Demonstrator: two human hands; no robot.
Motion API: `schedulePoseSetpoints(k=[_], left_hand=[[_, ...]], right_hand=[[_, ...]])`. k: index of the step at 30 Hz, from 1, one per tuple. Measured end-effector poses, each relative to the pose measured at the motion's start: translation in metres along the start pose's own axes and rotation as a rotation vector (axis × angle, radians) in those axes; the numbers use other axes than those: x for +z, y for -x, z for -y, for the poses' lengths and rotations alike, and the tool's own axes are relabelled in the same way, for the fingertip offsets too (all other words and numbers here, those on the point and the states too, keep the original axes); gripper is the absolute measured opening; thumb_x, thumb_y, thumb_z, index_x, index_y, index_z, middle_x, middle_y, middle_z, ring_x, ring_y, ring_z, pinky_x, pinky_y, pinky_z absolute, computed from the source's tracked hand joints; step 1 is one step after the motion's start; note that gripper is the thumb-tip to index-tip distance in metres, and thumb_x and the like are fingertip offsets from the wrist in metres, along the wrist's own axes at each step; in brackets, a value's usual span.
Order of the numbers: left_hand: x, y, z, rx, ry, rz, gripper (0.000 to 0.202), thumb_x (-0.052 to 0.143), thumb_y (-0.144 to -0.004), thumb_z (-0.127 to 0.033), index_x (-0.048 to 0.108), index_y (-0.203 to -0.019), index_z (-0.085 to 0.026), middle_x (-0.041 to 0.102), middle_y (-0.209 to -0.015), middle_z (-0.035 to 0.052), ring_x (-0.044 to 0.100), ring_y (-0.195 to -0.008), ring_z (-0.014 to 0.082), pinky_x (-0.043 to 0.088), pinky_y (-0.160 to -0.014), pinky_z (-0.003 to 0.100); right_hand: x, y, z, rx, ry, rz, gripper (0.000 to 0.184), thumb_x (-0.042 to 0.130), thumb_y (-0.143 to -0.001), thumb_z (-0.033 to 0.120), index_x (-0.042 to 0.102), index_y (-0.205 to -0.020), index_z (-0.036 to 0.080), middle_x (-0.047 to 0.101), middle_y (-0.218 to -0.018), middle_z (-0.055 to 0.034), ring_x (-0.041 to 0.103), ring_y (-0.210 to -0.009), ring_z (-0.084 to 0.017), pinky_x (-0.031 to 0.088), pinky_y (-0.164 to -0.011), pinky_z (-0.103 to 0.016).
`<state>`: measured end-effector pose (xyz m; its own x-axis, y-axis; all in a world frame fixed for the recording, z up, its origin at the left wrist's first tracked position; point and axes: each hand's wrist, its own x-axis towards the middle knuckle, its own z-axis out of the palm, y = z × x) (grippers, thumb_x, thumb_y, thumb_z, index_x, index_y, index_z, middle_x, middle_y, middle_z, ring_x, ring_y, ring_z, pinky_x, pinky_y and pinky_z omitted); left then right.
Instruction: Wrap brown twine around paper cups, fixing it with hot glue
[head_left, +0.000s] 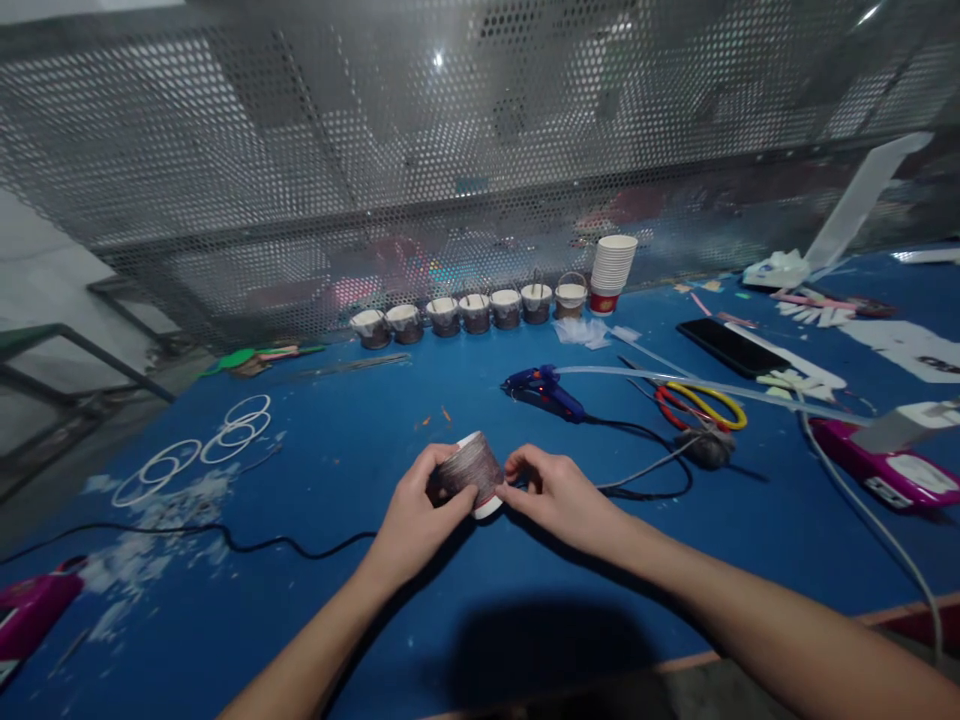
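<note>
A perforated metal screen (pixel 375 130) spans 10 to 2 o'clock, directly behind the blue counter (pixel 300 480). A bright light spot (pixel 439 60) shows on it near 12 o'clock. A dark metal frame (pixel 49 333) stands at 9 o'clock, near a pale surface (pixel 37 250). Grey floor (pixel 67 450) is visible between 8 and 9 o'clock.

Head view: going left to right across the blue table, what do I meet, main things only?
Magenta device, white rings, left hand, wrapped cup, right hand, stack of paper cups, black phone, second magenta device.
</note>
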<state>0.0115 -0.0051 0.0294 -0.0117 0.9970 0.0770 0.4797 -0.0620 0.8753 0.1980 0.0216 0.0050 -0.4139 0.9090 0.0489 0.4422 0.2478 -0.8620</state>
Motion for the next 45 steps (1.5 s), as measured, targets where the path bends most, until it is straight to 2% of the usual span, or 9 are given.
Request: schedulePoseSetpoints(k=[5,14,18,23,28,32,36,42,45], left_hand=[[0.0,0.003,-0.008,-0.013,-0.02,-0.032,0.013,0.06,-0.072,-0.032,0.059,-0.074,-0.019,0.06,-0.071,-0.0013,0.055,-0.067,0.0156,0.045,-0.066,0.028],[0.001,0.004,-0.01,-0.054,0.021,0.012,0.016,0.06,-0.075,-0.034,0.062,-0.082,-0.02,0.063,-0.071,-0.0012,0.058,-0.07,0.0177,0.046,-0.068,0.029],[0.0,0.003,-0.008,-0.072,0.068,0.037,0.015,0.062,-0.075,-0.033,0.063,-0.082,-0.019,0.063,-0.073,-0.0002,0.058,-0.073,0.018,0.047,-0.071,0.03],[0.001,0.003,-0.005,-0.186,0.215,0.128,0.028,0.065,-0.074,-0.039,0.064,-0.092,-0.017,0.064,-0.082,0.0027,0.057,-0.074,0.018,0.053,-0.061,0.031],[0.003,0.002,-0.003,-0.214,0.255,0.105,0.028,0.067,-0.074,-0.038,0.062,-0.091,-0.017,0.063,-0.081,0.002,0.057,-0.069,0.0157,0.054,-0.056,0.029],[0.004,0.001,-0.001,-0.226,0.248,0.102,0.023,0.066,-0.074,-0.036,0.06,-0.085,-0.017,0.062,-0.075,-0.0009,0.055,-0.054,0.0107,0.051,-0.053,0.028],[0.004,0.0,-0.003,-0.248,0.276,0.118,0.024,0.066,-0.073,-0.036,0.061,-0.085,-0.017,0.063,-0.074,-0.0007,0.056,-0.054,0.0111,0.05,-0.052,0.027],[0.001,0.0,-0.007,-0.274,0.291,0.185,0.024,0.065,-0.065,-0.022,0.062,-0.088,-0.017,0.06,-0.061,-0.0039,0.053,-0.047,0.0104,0.046,-0.05,0.026],[-0.001,-0.001,-0.008,-0.284,0.302,0.197,0.022,0.065,-0.067,-0.023,0.063,-0.087,-0.017,0.06,-0.061,-0.0035,0.051,-0.045,0.0096,0.045,-0.048,0.025]], right_hand=[[-0.004,0.003,0.005,-0.065,0.054,-0.04,0.004,0.063,-0.084,0.021,0.064,-0.082,0.017,0.06,-0.067,0.0015,0.05,-0.057,-0.011,0.038,-0.057,-0.023],[0.0,0.007,0.002,-0.231,0.083,-0.12,0.009,0.059,-0.084,0.011,0.063,-0.088,0.018,0.057,-0.075,0.0,0.049,-0.062,-0.012,0.039,-0.058,-0.023],[0.0,0.004,-0.002,-0.237,0.087,-0.136,0.011,0.06,-0.085,0.011,0.065,-0.091,0.018,0.059,-0.077,-0.0013,0.054,-0.067,-0.014,0.041,-0.062,-0.025],[-0.002,0.003,-0.001,-0.257,0.008,-0.17,0.013,0.057,-0.085,0.013,0.063,-0.075,0.019,0.06,-0.077,-0.002,0.055,-0.068,-0.014,0.042,-0.065,-0.025],[-0.001,0.005,0.005,-0.089,-0.167,-0.056,0.012,0.053,-0.087,0.018,0.063,-0.081,0.018,0.052,-0.059,0.004,0.047,-0.051,-0.01,0.038,-0.053,-0.023],[0.001,0.006,0.003,-0.176,-0.036,-0.131,0.011,0.057,-0.086,0.018,0.067,-0.084,0.017,0.053,-0.064,0.0019,0.048,-0.058,-0.012,0.039,-0.057,-0.024],[0.001,0.006,-0.002,-0.285,0.095,-0.189,0.015,0.056,-0.089,0.02,0.071,-0.086,0.018,0.055,-0.067,-0.0008,0.051,-0.059,-0.014,0.041,-0.06,-0.026],[-0.001,0.006,-0.005,-0.282,0.153,-0.176,0.017,0.057,-0.089,0.02,0.074,-0.087,0.02,0.059,-0.069,-0.0021,0.053,-0.059,-0.015,0.041,-0.059,-0.027],[-0.001,0.007,-0.002,-0.252,0.114,-0.174,0.017,0.057,-0.088,0.02,0.074,-0.083,0.019,0.059,-0.068,-0.0017,0.052,-0.058,-0.014,0.039,-0.058,-0.027]])
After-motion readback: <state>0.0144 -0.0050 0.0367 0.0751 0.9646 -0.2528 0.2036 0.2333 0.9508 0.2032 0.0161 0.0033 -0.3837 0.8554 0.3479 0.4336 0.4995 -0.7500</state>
